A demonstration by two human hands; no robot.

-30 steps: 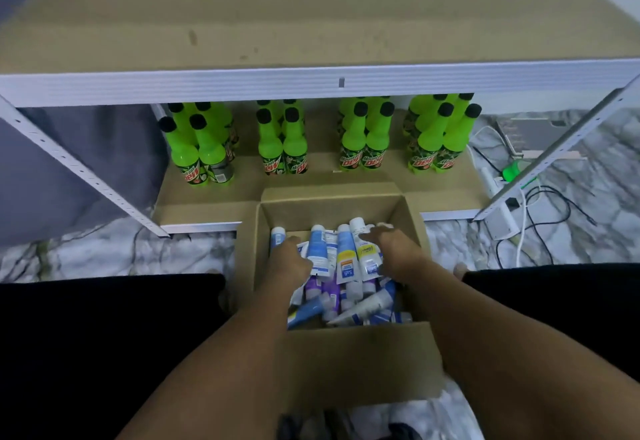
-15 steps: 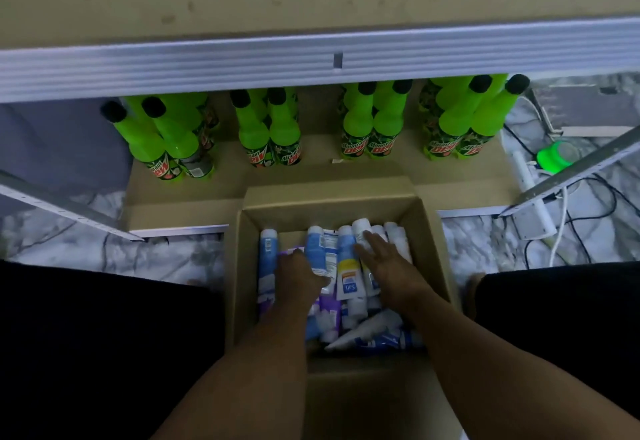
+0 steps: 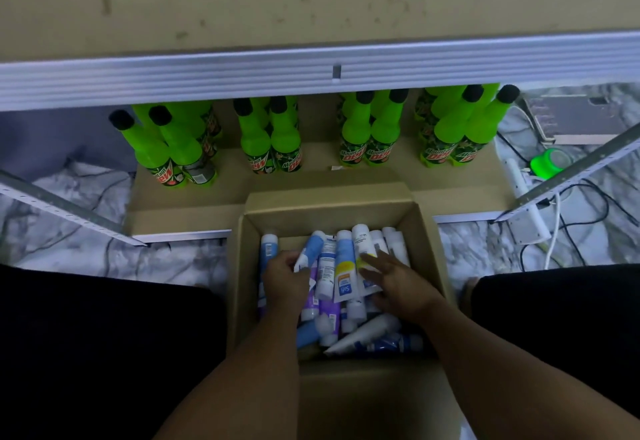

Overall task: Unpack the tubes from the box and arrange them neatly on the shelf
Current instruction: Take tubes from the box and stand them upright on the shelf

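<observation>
An open cardboard box (image 3: 426,231) stands on the floor between my knees, filled with several blue, white and purple tubes (image 3: 343,269). My left hand (image 3: 285,283) is inside the box on the left and grips a blue-and-white tube (image 3: 309,249) that tilts to the left. My right hand (image 3: 398,283) lies on the tubes at the right with its fingers stretched out over a white tube (image 3: 362,242). The shelf (image 3: 311,6), a bare brown board with a white metal front rail, fills the top of the view.
Green soda bottles (image 3: 356,134) stand in paired rows on the lower shelf board (image 3: 194,211) just behind the box. A white power strip (image 3: 526,200), cables and a green round thing (image 3: 549,162) lie on the marble floor at right. Slanted metal shelf posts flank both sides.
My left hand has taken hold of a blue-and-white tube and tipped it leftward. My right hand spread its fingers flatter over the tubes. The view has come closer to the box.
</observation>
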